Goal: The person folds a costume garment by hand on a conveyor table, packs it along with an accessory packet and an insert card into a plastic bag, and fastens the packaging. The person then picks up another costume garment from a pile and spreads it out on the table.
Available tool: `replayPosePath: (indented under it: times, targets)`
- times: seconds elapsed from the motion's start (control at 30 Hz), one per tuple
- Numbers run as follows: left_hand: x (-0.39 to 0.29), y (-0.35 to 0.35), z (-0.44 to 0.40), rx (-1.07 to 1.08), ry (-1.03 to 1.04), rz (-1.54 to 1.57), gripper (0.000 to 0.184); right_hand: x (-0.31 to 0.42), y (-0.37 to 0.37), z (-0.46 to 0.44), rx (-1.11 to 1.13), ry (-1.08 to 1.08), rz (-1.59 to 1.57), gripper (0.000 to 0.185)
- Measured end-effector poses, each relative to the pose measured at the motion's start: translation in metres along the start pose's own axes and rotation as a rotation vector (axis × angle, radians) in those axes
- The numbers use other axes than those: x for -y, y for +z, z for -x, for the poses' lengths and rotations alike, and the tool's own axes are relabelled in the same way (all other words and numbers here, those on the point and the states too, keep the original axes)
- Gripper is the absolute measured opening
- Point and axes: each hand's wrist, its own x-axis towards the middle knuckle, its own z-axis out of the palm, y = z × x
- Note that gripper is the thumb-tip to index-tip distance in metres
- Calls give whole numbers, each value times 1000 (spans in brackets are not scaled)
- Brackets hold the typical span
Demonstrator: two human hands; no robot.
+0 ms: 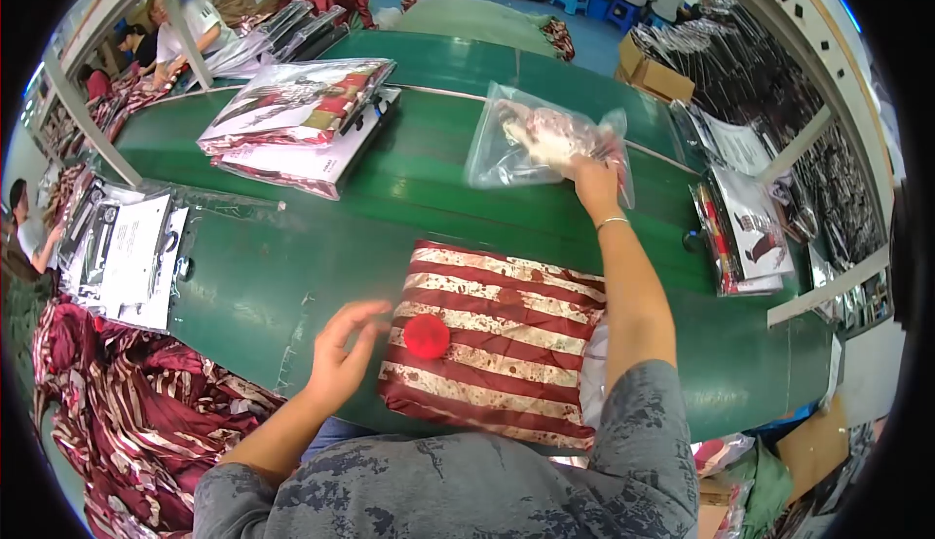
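Note:
A folded red and cream striped cloth (497, 383) lies on the green table in front of me, with a round red object (427, 336) on top near its left side. My left hand (347, 349) is just left of the cloth, its fingers apart and slightly blurred, holding nothing. Farther out, my right hand (592, 181) reaches to a clear plastic bag (497, 154) with a cream and reddish item inside. Its fingers are closed on the bag's lower right part.
Packaged stacks lie at the back left (282, 115), on the left (127, 257) and on the right (755, 232) of the green table (253, 296). Loose striped fabric (146, 412) is heaped at the lower left. Metal posts frame both sides; people are beyond.

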Motion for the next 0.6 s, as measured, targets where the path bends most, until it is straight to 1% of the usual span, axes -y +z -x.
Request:
replayPosePath:
  times: [0.07,0.1,0.13,0.17,0.2,0.23,0.27,0.3,0.33,0.37,0.4,0.43,0.47,0.5,0.53,0.57,0.6]
  targets:
    - [-13,-9,-26,-29,265,-288,40,17,-50,-15,-191,-86,-246,9]
    - [-24,-15,-44,-44,395,-436,43,27,-82,-18,-251,-178,-327,10]
    - [-35,-19,-64,-58,404,-436,52,30,-104,-21,-324,-272,-410,11]
    - [-47,-25,-86,-82,491,-520,59,32,-129,-22,-261,-304,-514,13]
    - [-64,-28,-105,-116,445,-568,74,34,-157,-20,-193,-332,-617,15]
    - [-72,-36,-127,-131,495,-608,93,38,-190,-16,-70,-326,-660,16]
    - [-86,-43,-147,-134,547,-588,110,40,-224,-9,56,-315,-700,18]
    - [-100,-49,-166,-132,560,-524,120,47,-250,2,99,-234,-807,20]
    - [-104,-58,-189,-131,624,-478,121,54,-276,12,133,-149,-915,23]
    - [-130,-58,-191,-34,503,-297,122,47,-282,15,-104,-340,-822,24]
    - [-133,-64,-205,-58,550,-349,113,37,-302,21,-19,-350,-874,26]
    - [-148,-68,-199,147,420,-157,92,27,-310,28,-49,-314,-931,28]
    - [-162,-69,-192,340,281,38,72,32,-331,37,55,-268,-1115,30]
    - [-163,-60,-181,357,270,101,59,37,-352,47,151,-204,-1295,31]
    - [-165,-51,-164,363,266,159,47,27,-363,55,242,-104,-1345,34]
    - [-166,-41,-145,364,268,213,37,19,-364,61,276,-88,-1282,34]
    - [-166,-22,-120,268,102,295,28,13,-362,65,310,-78,-1220,34]
